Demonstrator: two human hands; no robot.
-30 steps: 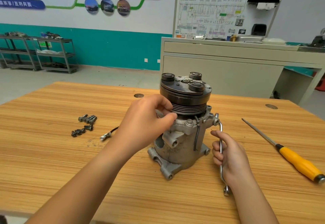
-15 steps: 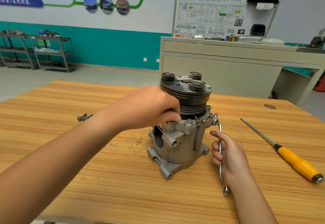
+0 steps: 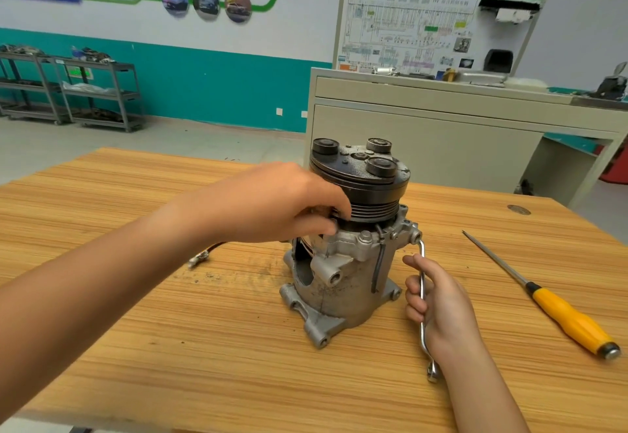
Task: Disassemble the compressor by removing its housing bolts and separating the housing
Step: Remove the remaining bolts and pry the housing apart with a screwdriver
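I've got the compressor [image 3: 343,279] upright mid-worktop [image 3: 204,347], left grip [image 3: 282,201] curled round it just under the black pulley [image 3: 370,194], right grip [image 3: 438,300] clamped on the bent wrench [image 3: 422,252] w/ its top end at the compressor's upper flange, yellow screwdriver [image 3: 560,313] lying well apart to the right
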